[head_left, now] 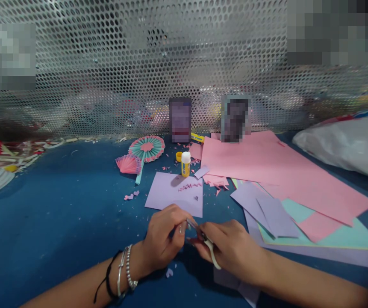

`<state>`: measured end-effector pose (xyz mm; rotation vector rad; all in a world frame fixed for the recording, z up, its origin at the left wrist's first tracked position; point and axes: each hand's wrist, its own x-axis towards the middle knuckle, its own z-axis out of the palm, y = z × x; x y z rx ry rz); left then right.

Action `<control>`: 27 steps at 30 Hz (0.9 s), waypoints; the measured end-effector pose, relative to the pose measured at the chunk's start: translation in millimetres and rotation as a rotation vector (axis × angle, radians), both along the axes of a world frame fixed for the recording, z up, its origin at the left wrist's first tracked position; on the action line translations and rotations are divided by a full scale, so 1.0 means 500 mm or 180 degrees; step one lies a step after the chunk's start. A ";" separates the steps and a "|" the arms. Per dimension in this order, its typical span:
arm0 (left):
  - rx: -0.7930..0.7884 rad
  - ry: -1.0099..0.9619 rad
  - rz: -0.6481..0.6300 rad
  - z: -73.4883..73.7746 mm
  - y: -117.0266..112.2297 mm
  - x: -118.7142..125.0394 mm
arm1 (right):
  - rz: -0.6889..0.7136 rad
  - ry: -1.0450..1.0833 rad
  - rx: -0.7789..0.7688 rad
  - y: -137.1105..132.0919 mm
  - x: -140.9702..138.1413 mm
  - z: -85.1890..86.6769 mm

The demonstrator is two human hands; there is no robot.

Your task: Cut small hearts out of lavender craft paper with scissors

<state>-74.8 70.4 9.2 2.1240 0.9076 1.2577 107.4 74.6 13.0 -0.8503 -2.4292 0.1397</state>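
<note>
My right hand [225, 244] is closed around a pair of scissors [214, 255] with white handles, its blades pointing up and left. The blade tips reach my left hand [166, 235], whose thumb and fingers are pinched together. Whatever sits in that pinch is hidden or too small to make out. Just beyond both hands lies a lilac paper [163, 192] with dark marks on it. A glue stick [185, 167] with a white top stands at its far edge. Below my left hand rests a small lilac paper heart [169, 272].
Pink paper sheets [244, 158] and lilac pieces [254, 205] overlap a mint sheet [340, 235] at right. Paper fans [147, 147] and small hearts [131, 196] lie left of centre. Two phones lean on the perforated metal screen [107, 51]. A white bag [347, 137] sits far right.
</note>
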 end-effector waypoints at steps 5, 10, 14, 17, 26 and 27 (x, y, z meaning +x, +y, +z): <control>-0.0025 -0.0127 0.0041 0.000 0.000 0.004 | -0.0091 0.0151 -0.0230 0.003 0.004 -0.007; -0.0167 -0.0240 0.0030 -0.001 -0.003 0.004 | -0.0305 0.0187 -0.0542 0.015 0.007 0.002; -0.0434 -0.0232 0.0234 0.001 -0.003 0.005 | -0.0500 0.0122 -0.0710 0.036 0.014 0.036; -0.0533 -0.0386 0.0414 -0.001 0.000 0.006 | -0.0633 0.0016 -0.1104 0.051 0.022 0.065; -0.0857 -0.0384 0.0341 -0.008 0.003 0.006 | 0.0108 -0.0765 -0.0930 0.055 0.044 0.079; -0.0899 -0.0356 0.0321 -0.008 0.003 0.005 | 0.0147 -0.0863 -0.0789 0.055 0.046 0.078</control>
